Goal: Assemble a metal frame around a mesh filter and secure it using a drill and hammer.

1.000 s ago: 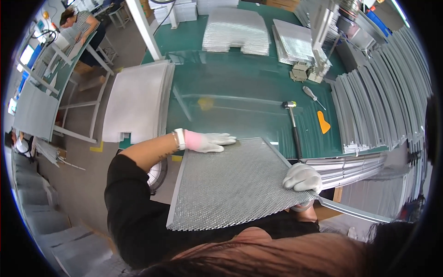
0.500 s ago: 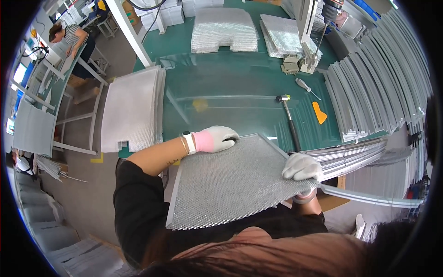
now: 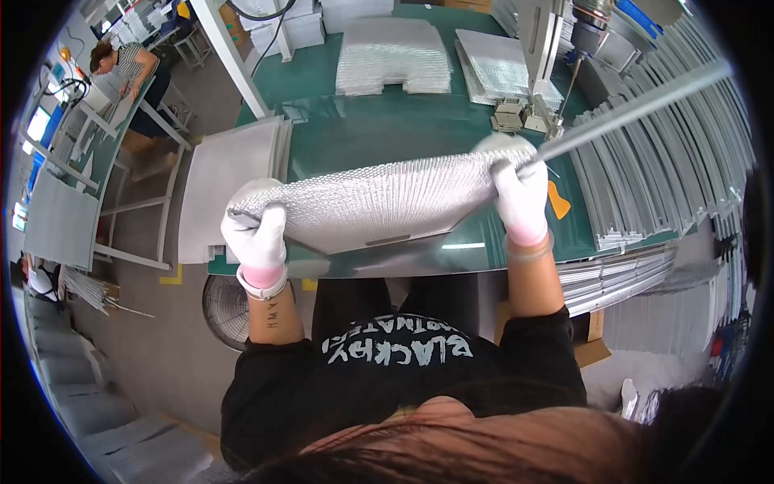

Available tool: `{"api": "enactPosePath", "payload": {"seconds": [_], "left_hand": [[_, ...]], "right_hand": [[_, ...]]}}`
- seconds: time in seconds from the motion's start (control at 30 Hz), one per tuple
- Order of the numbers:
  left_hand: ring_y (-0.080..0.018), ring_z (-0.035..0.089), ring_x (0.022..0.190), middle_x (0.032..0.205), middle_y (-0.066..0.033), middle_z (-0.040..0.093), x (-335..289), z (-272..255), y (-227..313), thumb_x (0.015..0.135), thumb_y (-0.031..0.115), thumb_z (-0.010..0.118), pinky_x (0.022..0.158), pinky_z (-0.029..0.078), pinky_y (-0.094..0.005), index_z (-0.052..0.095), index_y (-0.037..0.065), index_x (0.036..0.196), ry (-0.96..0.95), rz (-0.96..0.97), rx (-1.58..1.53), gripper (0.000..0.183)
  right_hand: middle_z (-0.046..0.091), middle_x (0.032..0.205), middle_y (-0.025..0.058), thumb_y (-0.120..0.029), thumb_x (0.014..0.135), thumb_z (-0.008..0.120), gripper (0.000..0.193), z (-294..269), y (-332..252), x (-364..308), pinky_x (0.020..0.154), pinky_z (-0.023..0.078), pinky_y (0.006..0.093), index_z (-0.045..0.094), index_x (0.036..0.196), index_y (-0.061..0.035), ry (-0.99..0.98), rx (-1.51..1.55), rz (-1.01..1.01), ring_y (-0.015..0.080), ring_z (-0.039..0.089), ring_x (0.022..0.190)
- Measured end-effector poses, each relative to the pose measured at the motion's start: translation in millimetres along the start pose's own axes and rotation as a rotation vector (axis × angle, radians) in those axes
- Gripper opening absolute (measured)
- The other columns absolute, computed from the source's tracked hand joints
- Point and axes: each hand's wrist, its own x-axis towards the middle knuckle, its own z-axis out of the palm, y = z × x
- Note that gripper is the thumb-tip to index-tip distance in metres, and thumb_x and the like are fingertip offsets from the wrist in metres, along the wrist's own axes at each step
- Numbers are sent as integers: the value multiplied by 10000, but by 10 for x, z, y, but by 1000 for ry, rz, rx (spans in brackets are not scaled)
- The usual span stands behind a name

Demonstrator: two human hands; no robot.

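Note:
In front of me a silvery metal mesh panel [image 3: 379, 198] is tilted up over the green table, its rough open edge uppermost. My left hand [image 3: 256, 226], in a white glove with a pink cuff, grips the panel's left corner. The right corner is in my right hand [image 3: 518, 189], gloved alike, with fingers closed round it. From beside that hand a long grey metal strip [image 3: 637, 109] slants up to the far right; its near end is hidden at the glove. The panel's lower edge sits low over the table's near side; whether it touches cannot be told.
Mesh sheets [image 3: 395, 56] are stacked at the back, more sheets [image 3: 226, 177] at the left. A drill press [image 3: 592, 24] stands back right. An orange scraper [image 3: 558, 200] lies near many grey strips [image 3: 645, 153]. A person [image 3: 137, 73] works at another table far left.
The mesh panel has been raised and tilted from lying nearly flat near my body. My left hand moved to its left corner, and the strip swung upward. The hammer is now hidden.

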Motion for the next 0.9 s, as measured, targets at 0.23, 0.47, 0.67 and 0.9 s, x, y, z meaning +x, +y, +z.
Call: {"api": "enactPosePath", "payload": {"seconds": [0.23, 0.47, 0.67, 0.9], "left_hand": [[-224, 574, 731, 791, -90, 603, -79, 56, -3, 841, 11, 568, 702, 477, -360, 586, -15, 878, -17, 81, 34, 49], [-214, 580, 831, 889, -103, 607, -140, 54, -65, 869, -45, 522, 782, 475, -333, 569, -2, 953, 9, -1, -1, 104], [-175, 576, 889, 997, -111, 621, -52, 13, -182, 873, -21, 534, 834, 469, -317, 558, -9, 1017, -9, 37, -84, 146], [-133, 566, 851, 968, -80, 630, -71, 11, -273, 868, -17, 546, 807, 465, -285, 570, -13, 1036, 60, 14, -71, 169]], "right_hand": [[660, 897, 96, -191, 900, 691, 224, -70, 221, -178, 781, 482, 305, 631, 956, 18, 131, 6, 13, 161, 600, 827], [535, 1290, 163, 34, 788, 684, 874, 112, 237, -140, 889, 507, 361, 214, 1524, 12, 482, -145, -351, 182, 609, 949], [551, 1297, 137, 33, 747, 796, 986, -143, 71, -99, 806, 528, 293, 203, 1533, -24, 189, -41, -221, 171, 610, 989], [686, 1074, 137, -33, 786, 760, 526, -458, -471, 364, 804, 520, 314, 603, 1287, -22, -405, -459, -288, 234, 666, 930]]}}
